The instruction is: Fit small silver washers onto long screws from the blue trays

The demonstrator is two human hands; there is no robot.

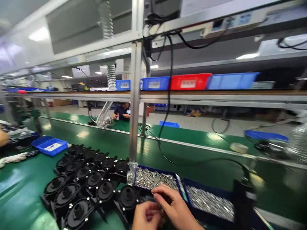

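Note:
My left hand (145,216) is curled shut at the bottom edge, just right of a black round housing (128,196). My right hand (171,206) pinches something small and thin that I cannot name, right above the left hand's fingers. Both hands hover in front of a blue tray (178,183) filled with small silver screws (153,179). Several more black round housings (83,179) lie in rows on the green mat to the left.
A second blue tray of screws (208,201) lies to the right, beside a black tool (243,201). A metal post (134,102) rises behind the trays. Blue and red bins (189,81) line a shelf. Another person (122,111) works across the line; someone's hand (3,137) shows at left.

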